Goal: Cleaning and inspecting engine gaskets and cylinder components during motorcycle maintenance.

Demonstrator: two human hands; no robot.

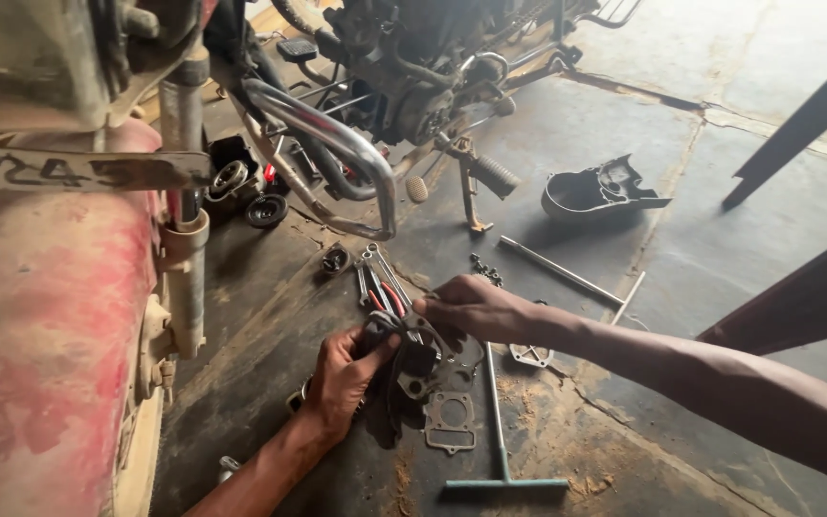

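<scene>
My left hand [342, 378] grips a dark metal engine part [412, 362] low over the greasy concrete floor. My right hand [471, 308] reaches in from the right and rests its fingers on the top of the same part. A flat grey gasket [450, 421] lies on the floor just below the part. Several spanners [377, 278] lie fanned out right behind my hands. A T-handle wrench [500, 431] with a teal grip lies to the right of the gasket.
A motorcycle's engine, chrome crash guard [337, 144] and kick lever [490, 174] stand behind the tools. A red mudguard [45, 316] and fork leg fill the left. A dark engine cover [593, 191] and a long rod [557, 270] lie at the right; dark slanted bars cross the far right.
</scene>
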